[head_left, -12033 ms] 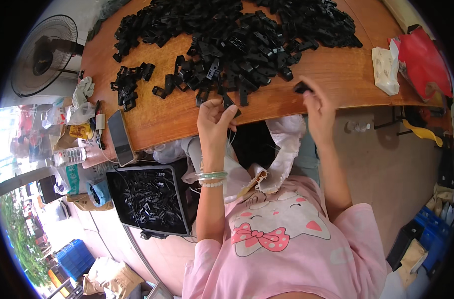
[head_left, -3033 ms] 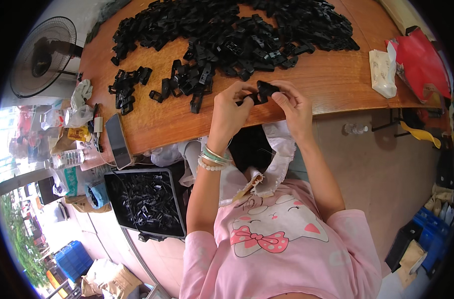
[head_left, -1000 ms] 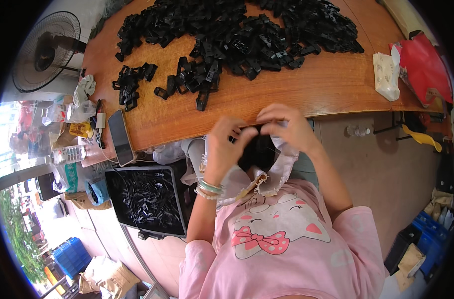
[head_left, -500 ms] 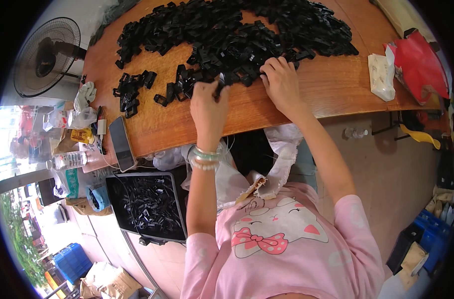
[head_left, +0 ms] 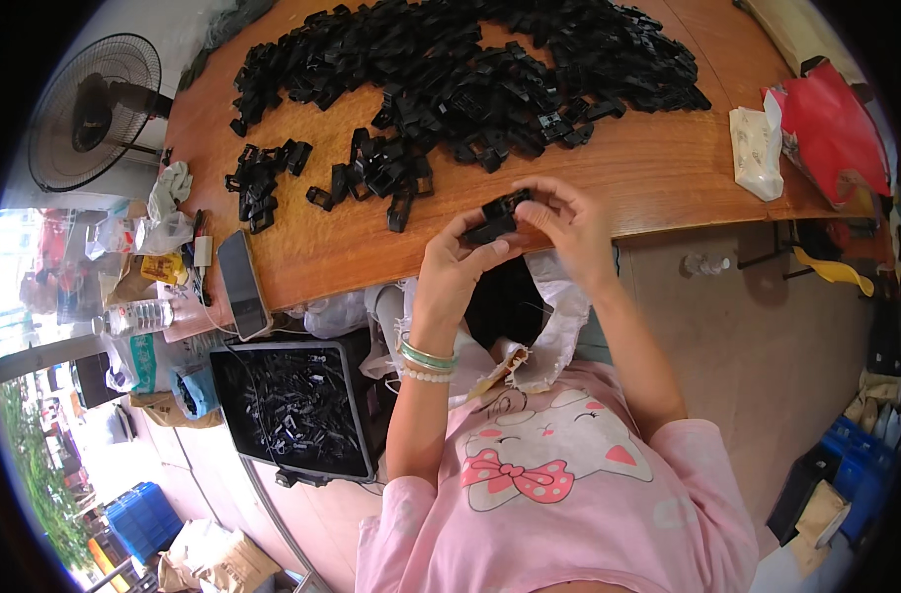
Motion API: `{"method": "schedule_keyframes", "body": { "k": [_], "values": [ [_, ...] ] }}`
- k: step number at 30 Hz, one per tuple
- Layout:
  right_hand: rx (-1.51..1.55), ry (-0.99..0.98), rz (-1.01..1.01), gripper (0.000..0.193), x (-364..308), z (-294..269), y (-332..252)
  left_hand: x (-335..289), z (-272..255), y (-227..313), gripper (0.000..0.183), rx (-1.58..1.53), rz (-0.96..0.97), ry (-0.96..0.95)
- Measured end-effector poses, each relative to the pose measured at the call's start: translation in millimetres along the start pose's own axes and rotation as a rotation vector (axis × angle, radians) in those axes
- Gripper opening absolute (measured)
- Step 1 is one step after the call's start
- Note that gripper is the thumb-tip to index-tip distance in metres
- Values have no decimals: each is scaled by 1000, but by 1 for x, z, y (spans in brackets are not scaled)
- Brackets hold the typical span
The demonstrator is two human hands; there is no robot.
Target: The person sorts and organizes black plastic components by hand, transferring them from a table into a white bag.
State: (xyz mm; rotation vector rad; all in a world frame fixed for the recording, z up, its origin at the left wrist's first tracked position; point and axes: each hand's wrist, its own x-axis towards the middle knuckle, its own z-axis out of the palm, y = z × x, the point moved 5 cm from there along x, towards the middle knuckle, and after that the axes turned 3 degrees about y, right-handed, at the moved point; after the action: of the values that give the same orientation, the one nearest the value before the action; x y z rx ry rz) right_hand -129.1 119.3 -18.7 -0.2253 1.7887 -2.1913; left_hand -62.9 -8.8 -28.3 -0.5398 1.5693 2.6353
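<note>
Between both my hands, just over the table's near edge, is a black plastic part (head_left: 492, 219) with a frame-like shape. My left hand (head_left: 460, 265) pinches its lower left side between thumb and fingers. On its upper right end, the fingers of my right hand (head_left: 571, 225) are closed. My fingers partly cover the part. Beyond my hands a large heap of similar black plastic parts (head_left: 450, 94) spreads over the wooden table (head_left: 658, 188). A smaller cluster of black parts (head_left: 386, 168) lies nearer, and another small group (head_left: 258, 183) sits to its left.
A phone (head_left: 240, 282) rests at the table's left edge, near a plastic bottle (head_left: 139, 318). Below stands a black bin (head_left: 364, 395) with small dark pieces. A white packet (head_left: 757, 153) and a red bag (head_left: 834, 133) lie at the right. A fan (head_left: 93, 114) stands far left.
Both hands have drawn back from the heap toward me and come together. They now hold a black plastic part between them, over the near table edge.
</note>
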Motion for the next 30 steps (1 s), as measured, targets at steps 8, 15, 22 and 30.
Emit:
{"method": "schedule_keyframes", "body": {
  "k": [8,15,22,30],
  "values": [
    [139,12,43,22,-17,5,6,-10,6,15,26,282,69,-37],
    [235,49,52,19,-28,1,12,-22,11,7,24,232,-27,-57],
    [-3,-17,-147,16,-39,0,8,-37,16,13,26,357,198,-19],
    [-165,-56,-153,23,-56,5,2,-52,16,12,25,462,368,36]
  ]
}}
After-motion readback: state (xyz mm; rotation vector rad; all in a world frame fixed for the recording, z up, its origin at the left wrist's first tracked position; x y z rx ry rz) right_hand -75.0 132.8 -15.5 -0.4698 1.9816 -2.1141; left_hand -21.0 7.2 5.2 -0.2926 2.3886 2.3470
